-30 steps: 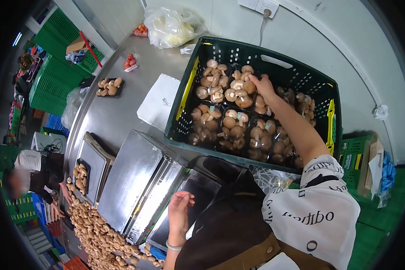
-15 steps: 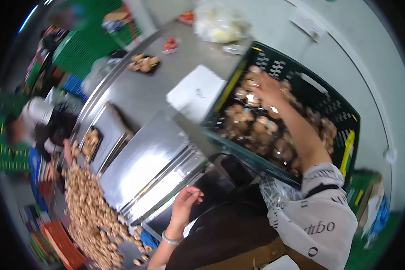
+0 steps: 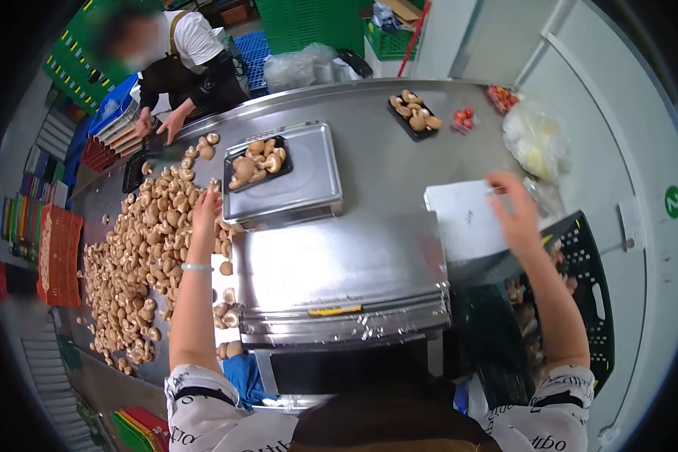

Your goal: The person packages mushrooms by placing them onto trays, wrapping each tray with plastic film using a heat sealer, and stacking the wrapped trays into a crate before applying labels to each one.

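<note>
My left hand (image 3: 206,209) reaches to the upper right edge of a pile of brown mushrooms (image 3: 147,241), beside the metal scale (image 3: 309,162). Its fingers are closed around a mushroom at the fingertips, partly hidden. A black tray of mushrooms (image 3: 258,163) rests on the scale's plate. Over on the right, my right hand (image 3: 516,211) hovers above a white sheet with handwriting (image 3: 467,218), fingers apart and holding nothing. Below that arm stands a dark green crate (image 3: 591,301), its packed mushrooms partly covered by the arm.
A shiny metal wrapping machine (image 3: 339,264) stands before me. Behind lie another mushroom tray (image 3: 414,114), small packs of tomatoes (image 3: 464,120) and a clear bag (image 3: 535,139). Across the table, a co-worker (image 3: 192,60) handles a black tray. A red crate (image 3: 59,256) stands left.
My view has swung left and levelled. My right hand has come out of the green crate to above the white sheet. My left hand has moved from near my body to the mushroom pile.
</note>
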